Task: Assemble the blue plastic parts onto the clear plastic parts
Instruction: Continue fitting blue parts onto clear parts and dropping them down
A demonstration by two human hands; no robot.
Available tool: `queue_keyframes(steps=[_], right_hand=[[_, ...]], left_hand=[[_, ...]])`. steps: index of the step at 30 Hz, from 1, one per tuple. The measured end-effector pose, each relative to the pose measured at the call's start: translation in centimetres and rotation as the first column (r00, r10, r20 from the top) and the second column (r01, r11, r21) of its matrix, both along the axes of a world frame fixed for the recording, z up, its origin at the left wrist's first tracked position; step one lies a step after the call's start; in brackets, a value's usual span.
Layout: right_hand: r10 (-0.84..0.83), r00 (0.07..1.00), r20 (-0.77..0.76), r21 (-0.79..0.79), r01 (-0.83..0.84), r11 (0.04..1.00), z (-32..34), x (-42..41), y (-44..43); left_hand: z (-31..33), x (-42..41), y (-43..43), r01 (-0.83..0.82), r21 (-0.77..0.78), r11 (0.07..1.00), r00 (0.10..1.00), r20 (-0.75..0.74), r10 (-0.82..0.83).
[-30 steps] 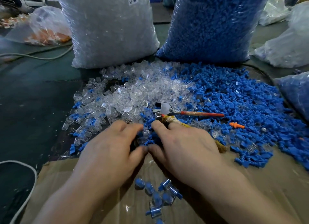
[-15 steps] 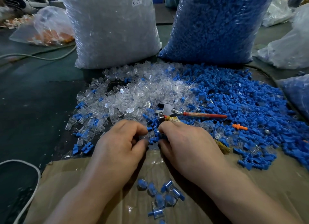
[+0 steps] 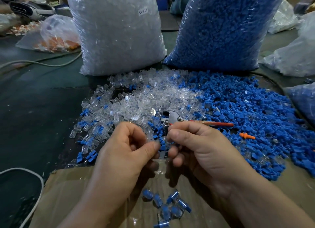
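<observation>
Hands meet at the fingertips: left hand (image 3: 122, 159) pinches a clear part (image 3: 150, 136), right hand (image 3: 204, 152) pinches a blue part (image 3: 162, 141) just beside it; pliers (image 3: 172, 116) lie beyond them.

The only view comes from a wide-angle camera on the person's head. It faces forward and steeply down along both forearms, so the left hand (image 3: 126, 152) and the right hand (image 3: 202, 147) appear very near and large in the lower middle, above the brown cardboard sheet (image 3: 81, 193). Farther off it takes in the small clear plastic parts (image 3: 136, 100) and small blue plastic parts (image 3: 247, 112) heaped on the dark green table top (image 3: 34, 117), while the tall transparent bag of clear pieces (image 3: 115, 32) and the tall transparent bag of blue pieces (image 3: 221, 28) are cut by the upper edge.
</observation>
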State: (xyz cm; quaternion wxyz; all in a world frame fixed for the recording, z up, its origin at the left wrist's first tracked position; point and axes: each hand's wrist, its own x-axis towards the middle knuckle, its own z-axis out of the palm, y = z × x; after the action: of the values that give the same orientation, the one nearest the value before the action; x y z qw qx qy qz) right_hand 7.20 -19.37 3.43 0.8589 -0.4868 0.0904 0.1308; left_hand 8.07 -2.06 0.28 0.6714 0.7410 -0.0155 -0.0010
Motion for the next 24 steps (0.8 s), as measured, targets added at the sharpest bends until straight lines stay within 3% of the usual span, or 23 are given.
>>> queue_keyframes(steps=[6,9,11,12,13,15,19,24], right_hand=[[0.026,0.998,-0.051,0.131,-0.019,0.991,0.0,-0.1,-0.4],[0.02,0.999,-0.036,0.02,-0.02,1.0,0.1,-0.4,-0.3],[-0.004,0.999,0.043,-0.171,0.011,0.985,0.4,-0.5,-0.3],[-0.005,0.992,0.127,-0.368,0.052,0.928,0.3,-0.6,-0.5],[0.024,0.974,0.224,-0.579,0.113,0.807,0.1,-0.6,-0.8],[0.134,0.929,0.346,-0.784,0.208,0.586,-0.1,-0.6,-1.0],[0.189,0.891,0.412,-0.796,0.252,0.551,-0.6,-0.8,-0.4],[0.313,0.786,0.533,-0.828,0.41,0.382,-0.7,-0.9,-0.1]], left_hand=[[-0.1,0.1,-0.2,0.042,-0.155,0.987,0.997,-0.055,-0.051],[0.0,0.1,-0.2,0.037,-0.142,0.989,0.997,-0.063,-0.046],[0.2,0.1,-0.2,0.033,-0.144,0.989,0.996,-0.076,-0.044],[0.4,0.1,-0.2,0.032,-0.143,0.989,0.995,-0.087,-0.045],[0.5,0.1,-0.2,0.035,-0.14,0.99,0.994,-0.096,-0.049],[0.9,0.0,-0.4,0.051,-0.137,0.989,0.991,-0.115,-0.067],[1.3,-0.1,-1.0,0.073,-0.164,0.984,0.987,-0.13,-0.095],[1.2,-0.1,-1.2,0.065,-0.2,0.978,0.989,-0.116,-0.089]])
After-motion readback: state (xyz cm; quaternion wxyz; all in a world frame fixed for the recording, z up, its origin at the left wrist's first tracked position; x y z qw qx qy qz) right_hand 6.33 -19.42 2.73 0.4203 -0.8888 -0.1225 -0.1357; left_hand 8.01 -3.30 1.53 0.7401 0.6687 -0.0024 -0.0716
